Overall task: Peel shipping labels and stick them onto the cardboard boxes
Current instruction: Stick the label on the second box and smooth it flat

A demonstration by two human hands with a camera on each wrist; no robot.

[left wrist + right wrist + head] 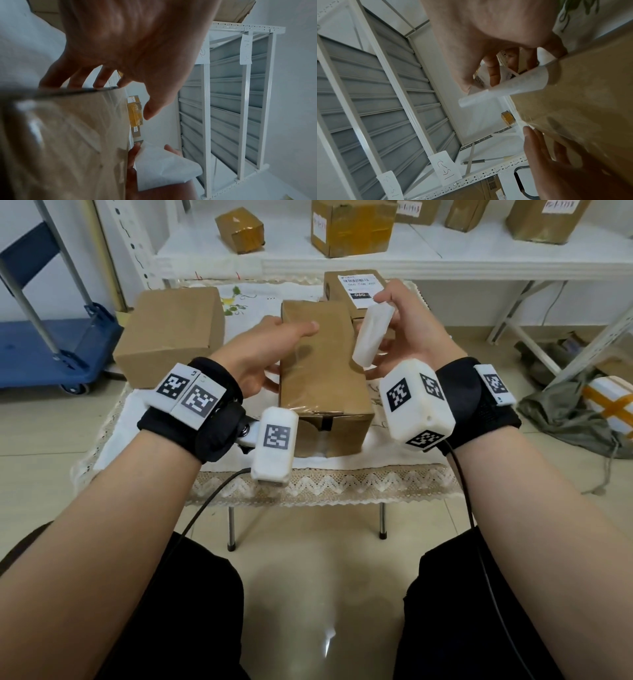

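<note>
I am steadying the tall cardboard box (322, 371) standing at the middle of the tabletop (342, 470): my left hand (270, 344) is lying against its left side, fingers straight, thumb over the top. My right hand (407, 337) is pinching a curled white label (371, 335), holding it just above the box's right edge. A labelled box (356, 290) is sitting behind.

The right hand (488, 40) pinches a curled white label sheet (503, 88) between thumb and fingers, just beside the edge of a tape-covered cardboard box (582, 101). The left hand (556, 169) rests with straight fingers against the same box face. Behind them stands a white metal shelf rack (393, 108) bearing two handwritten paper tags (447, 170). A small taped parcel (508, 117) lies farther off.
</note>
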